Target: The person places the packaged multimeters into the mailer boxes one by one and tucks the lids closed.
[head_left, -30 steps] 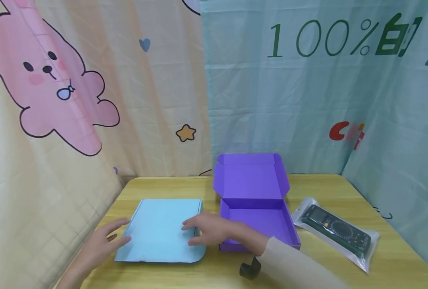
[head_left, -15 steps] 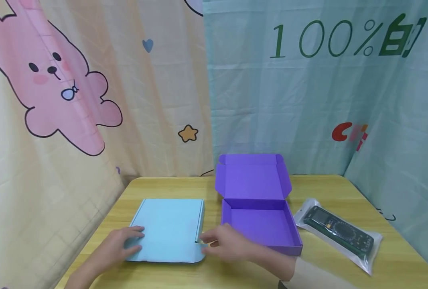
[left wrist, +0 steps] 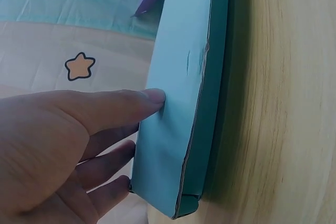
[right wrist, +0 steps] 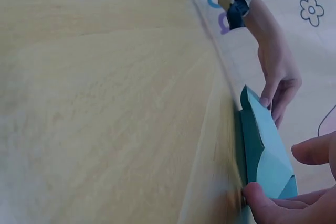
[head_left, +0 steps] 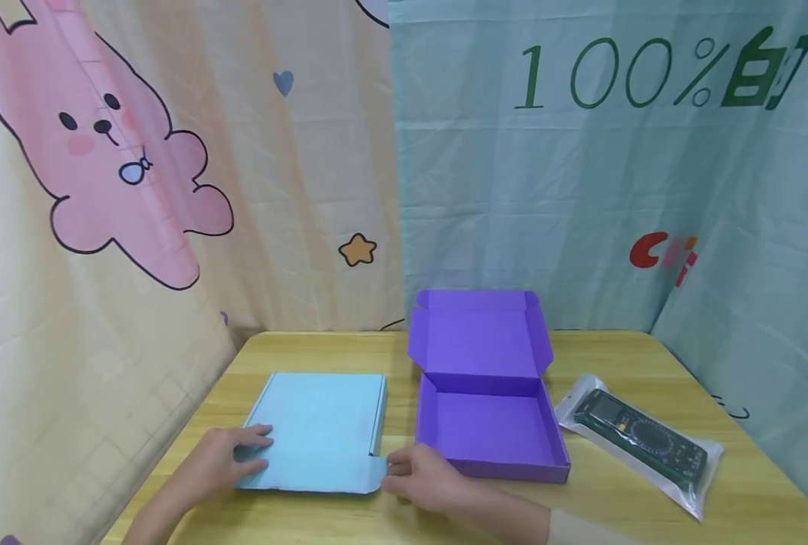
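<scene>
— Under the relaxed left grip (head_left: 218,458)?
— The blue box (head_left: 325,416). Its front flap (head_left: 342,474) meets the right grip (head_left: 425,478); whether pinched, I can't tell.
— So, flap-handling?
— Probably; next calls for steadying the box while easing that flap gently.

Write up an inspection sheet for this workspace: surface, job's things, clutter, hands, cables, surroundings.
Surface: wood-grain table, under everything.
Job's things: blue box, lid down, tab sticking out at its front right corner.
Clutter: purple box, lid open, right of the blue one; bagged multimeter, far right.
Hands: left hand touches the blue box's left side; right hand is at the tab, grip unclear.
Cables: nothing seen.
Surroundings: printed curtains.
</scene>
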